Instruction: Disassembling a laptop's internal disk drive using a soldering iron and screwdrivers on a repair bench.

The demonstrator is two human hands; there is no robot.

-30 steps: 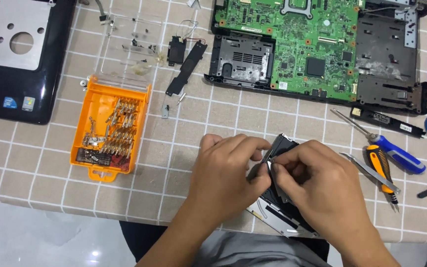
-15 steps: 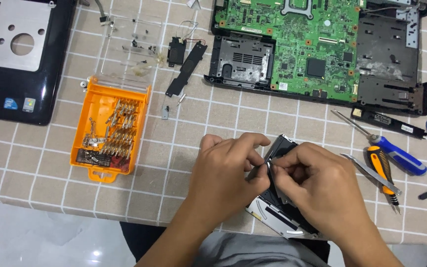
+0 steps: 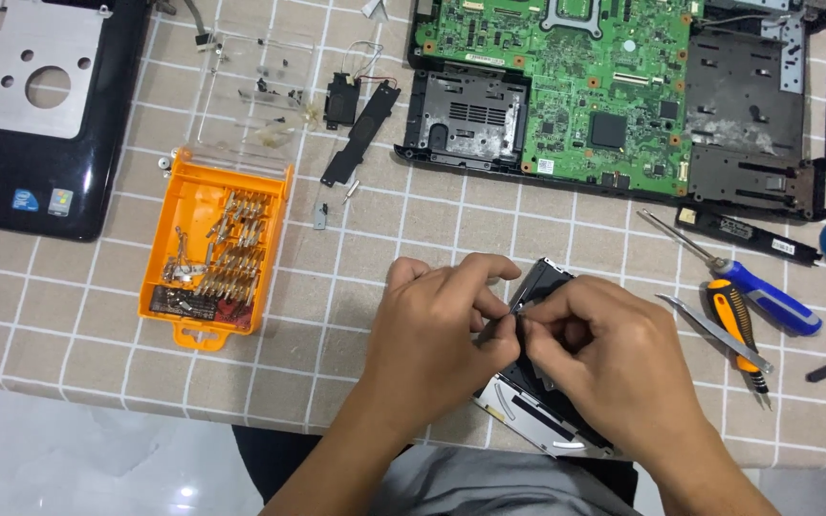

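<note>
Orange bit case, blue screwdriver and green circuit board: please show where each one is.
orange bit case point(image 3: 210, 250), head view, on its bit rows.
blue screwdriver point(image 3: 767, 296), head view, on its handle.
green circuit board point(image 3: 576, 86), head view, on its middle.

both forearms bare, no sleeves, left hand and right hand without gloves, rings or watch; grey garment showing below.

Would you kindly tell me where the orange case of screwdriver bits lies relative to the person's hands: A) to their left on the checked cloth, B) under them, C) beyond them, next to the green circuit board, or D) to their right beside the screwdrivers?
A: the orange case lies on the checked cloth left of both the left hand and right hand.
</note>
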